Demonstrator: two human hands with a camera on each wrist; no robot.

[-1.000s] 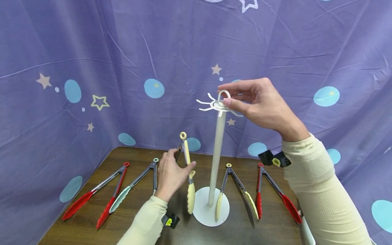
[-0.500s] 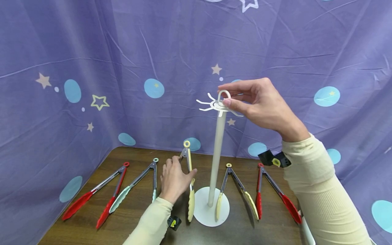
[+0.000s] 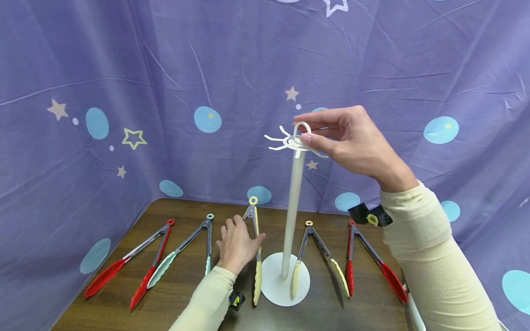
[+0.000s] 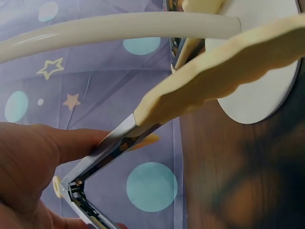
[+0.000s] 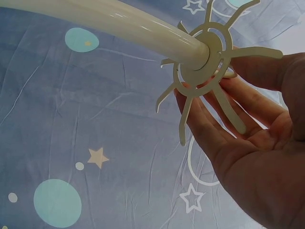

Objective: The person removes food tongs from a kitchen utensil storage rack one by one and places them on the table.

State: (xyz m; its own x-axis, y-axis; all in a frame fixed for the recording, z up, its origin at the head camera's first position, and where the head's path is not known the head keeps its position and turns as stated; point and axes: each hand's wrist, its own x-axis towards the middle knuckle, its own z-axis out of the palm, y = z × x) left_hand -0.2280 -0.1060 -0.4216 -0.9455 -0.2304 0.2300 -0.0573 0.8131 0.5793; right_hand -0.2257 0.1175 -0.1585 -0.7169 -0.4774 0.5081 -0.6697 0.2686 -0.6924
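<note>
My left hand (image 3: 238, 246) grips a pair of cream-yellow tongs (image 3: 257, 276), which stand spread with their ring end up, just left of the stand. In the left wrist view the thumb (image 4: 78, 145) lies along one metal arm of the tongs (image 4: 105, 148), and the fingers are at the other arm, partly out of frame. My right hand (image 3: 352, 142) pinches the loop on top of a white hook stand (image 3: 293, 207). Its ring of bare curved hooks (image 5: 233, 112) shows in the right wrist view, with the fingers behind it.
On the wooden table (image 3: 198, 308) lie red tongs (image 3: 151, 271) and mint-green tongs (image 3: 165, 266) to the left. Right of the pole are another yellow pair of tongs (image 3: 339, 276) and red tongs (image 3: 391, 280). A purple curtain (image 3: 232, 59) encloses the back and left.
My left hand has lowered the yellow tongs toward the table and shifted slightly right. The right hand has stayed on the stand's top loop.
</note>
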